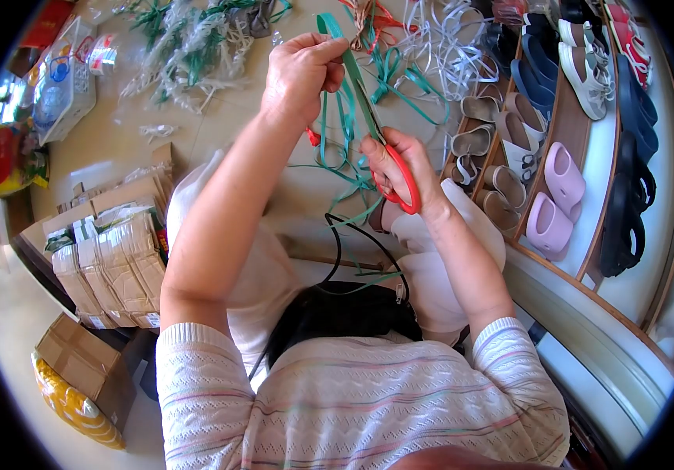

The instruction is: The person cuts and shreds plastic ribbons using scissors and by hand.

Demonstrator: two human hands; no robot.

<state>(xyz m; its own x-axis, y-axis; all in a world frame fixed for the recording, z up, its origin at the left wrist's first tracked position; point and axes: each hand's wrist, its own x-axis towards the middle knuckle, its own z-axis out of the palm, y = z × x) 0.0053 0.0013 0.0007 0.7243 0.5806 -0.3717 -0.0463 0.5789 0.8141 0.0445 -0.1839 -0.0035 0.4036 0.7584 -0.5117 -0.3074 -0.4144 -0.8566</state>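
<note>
My left hand (pixel 299 77) is raised at the top middle, its thumb and fingers closed on a green plastic strap (pixel 331 25). The strap loops above the fingers and runs down toward the scissors. In my right hand (pixel 406 166) is a pair of scissors (pixel 408 192) with red handles, its blades pointing up along the strap. Whether the blades touch the strap I cannot tell. Below and behind the hands, loose green straps (pixel 338 141) hang or lie in tangled loops. A small red piece (pixel 313 137) shows beneath my left hand.
Heaps of clear and green strapping (pixel 184 59) and white straps (pixel 451 39) lie on the floor. At right stands a shoe rack (pixel 568 133) with several shoes, including pink slippers (pixel 564 174). Flattened cardboard (pixel 110 270) and a cardboard box (pixel 78 352) are at left. A black bag (pixel 341 313) rests on my lap.
</note>
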